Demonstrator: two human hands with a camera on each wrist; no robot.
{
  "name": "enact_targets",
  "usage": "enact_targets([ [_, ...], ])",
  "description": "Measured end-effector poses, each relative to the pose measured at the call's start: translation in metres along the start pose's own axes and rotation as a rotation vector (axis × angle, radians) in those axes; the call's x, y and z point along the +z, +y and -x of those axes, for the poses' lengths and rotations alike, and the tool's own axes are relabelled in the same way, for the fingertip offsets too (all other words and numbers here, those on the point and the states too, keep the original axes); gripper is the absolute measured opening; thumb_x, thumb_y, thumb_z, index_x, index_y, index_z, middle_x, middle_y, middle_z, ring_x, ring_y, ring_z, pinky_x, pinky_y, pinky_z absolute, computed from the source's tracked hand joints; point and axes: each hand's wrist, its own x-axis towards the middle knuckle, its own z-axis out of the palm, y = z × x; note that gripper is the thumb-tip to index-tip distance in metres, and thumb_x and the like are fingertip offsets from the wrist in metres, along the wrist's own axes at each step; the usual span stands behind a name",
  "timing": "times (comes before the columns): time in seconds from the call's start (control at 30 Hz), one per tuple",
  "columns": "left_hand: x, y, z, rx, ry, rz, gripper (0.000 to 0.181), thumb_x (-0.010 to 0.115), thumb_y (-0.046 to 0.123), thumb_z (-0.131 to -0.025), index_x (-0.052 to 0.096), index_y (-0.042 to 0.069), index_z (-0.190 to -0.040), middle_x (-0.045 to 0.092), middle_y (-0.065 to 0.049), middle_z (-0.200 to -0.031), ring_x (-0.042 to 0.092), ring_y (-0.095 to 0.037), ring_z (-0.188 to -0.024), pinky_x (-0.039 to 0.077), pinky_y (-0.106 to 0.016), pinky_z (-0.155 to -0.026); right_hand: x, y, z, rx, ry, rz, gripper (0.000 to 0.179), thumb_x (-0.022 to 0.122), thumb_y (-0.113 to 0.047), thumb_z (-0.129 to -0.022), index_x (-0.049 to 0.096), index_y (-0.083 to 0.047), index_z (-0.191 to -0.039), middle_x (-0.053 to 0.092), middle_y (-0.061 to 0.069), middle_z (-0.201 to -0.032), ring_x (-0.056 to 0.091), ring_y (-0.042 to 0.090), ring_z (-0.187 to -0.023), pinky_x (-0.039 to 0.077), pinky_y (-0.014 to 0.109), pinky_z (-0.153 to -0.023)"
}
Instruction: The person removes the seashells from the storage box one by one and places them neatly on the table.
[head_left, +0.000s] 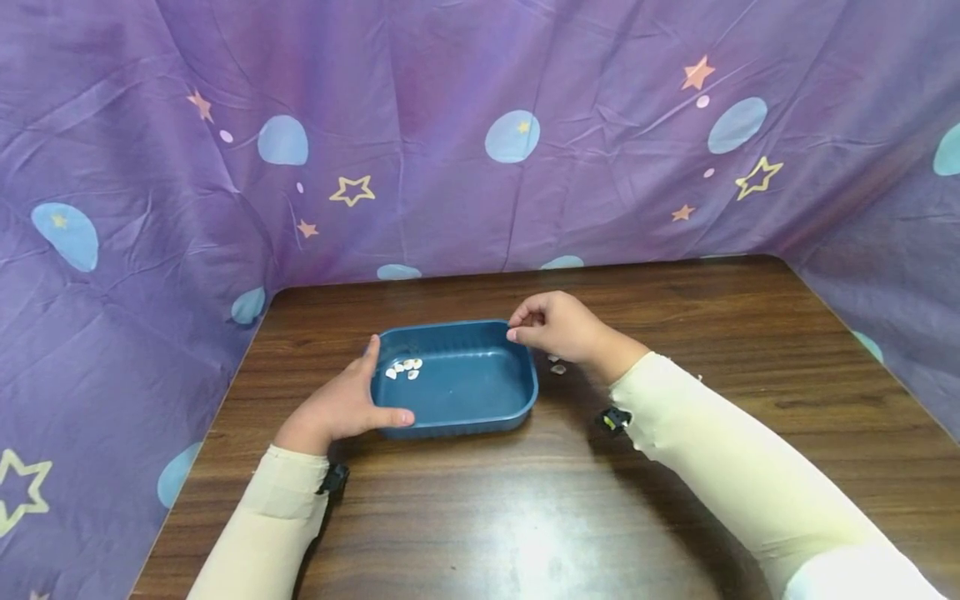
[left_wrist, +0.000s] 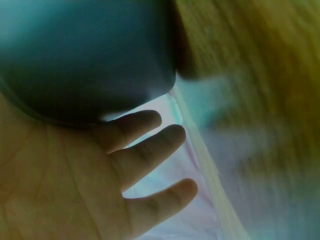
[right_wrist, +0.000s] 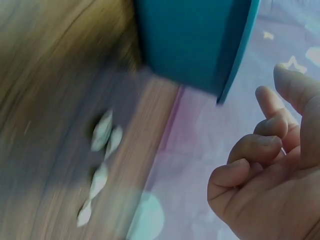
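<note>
A blue rectangular plastic tray (head_left: 457, 387) stands on the wooden table. My left hand (head_left: 352, 400) holds its left end, the thumb over the front rim and the index finger at the back left corner. In the left wrist view, the other fingers (left_wrist: 150, 150) stretch straight past the tray. Several small white shells (head_left: 408, 364) lie inside, towards the left. Beyond the right wall, several more shells (right_wrist: 100, 180) lie on the table. My right hand (head_left: 566, 329) hovers at the back right corner, thumb and index finger slightly apart, the other fingers curled. Nothing shows between its fingertips.
The brown table (head_left: 465, 517) reaches back to a purple curtain (head_left: 442, 217) printed with stars and blue shapes, which also hangs at both sides. Dark wrist cameras (head_left: 615, 419) sit at the pale sleeves (head_left: 720, 450).
</note>
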Motion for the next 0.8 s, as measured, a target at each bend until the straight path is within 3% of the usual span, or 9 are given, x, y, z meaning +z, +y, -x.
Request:
enact_targets([
  [0.2, 0.000, 0.000, -0.001, -0.001, -0.003, 0.008, 0.146, 0.087, 0.064, -0.077, -0.011, 0.005, -0.168, 0.015, -0.035, -0.170, 0.026, -0.052, -0.155, 0.030, -0.063, -0.123, 0.021, -0.021, -0.010, -0.043, -0.037, 0.027, 0.013, 0.082, -0.022, -0.092, 0.080, -0.011, -0.100, 0.046, -0.007, -0.058, 0.044, 0.008, -0.054, 0.038, 0.026, -0.055],
  [0.43, 0.001, 0.000, -0.002, -0.007, -0.008, 0.004, 0.146, 0.085, 0.068, -0.077, -0.011, 0.005, -0.168, 0.016, -0.036, -0.170, 0.029, -0.053, -0.153, 0.032, -0.065, -0.121, 0.046, -0.042, -0.023, -0.090, -0.086, 0.028, 0.016, 0.083, -0.023, -0.091, 0.080, -0.012, -0.101, 0.048, -0.007, -0.060, 0.047, 0.008, -0.056, 0.041, 0.027, -0.058],
  [0.8, -0.001, -0.001, -0.001, -0.008, -0.015, -0.009, 0.144, 0.083, 0.069, -0.079, -0.011, 0.005, -0.168, 0.016, -0.035, -0.170, 0.029, -0.053, -0.154, 0.032, -0.066, -0.121, 0.074, -0.057, -0.034, -0.077, -0.133, 0.004, 0.015, 0.082, -0.025, -0.093, 0.080, -0.013, -0.102, 0.051, -0.007, -0.062, 0.048, 0.007, -0.057, 0.042, 0.024, -0.058],
])
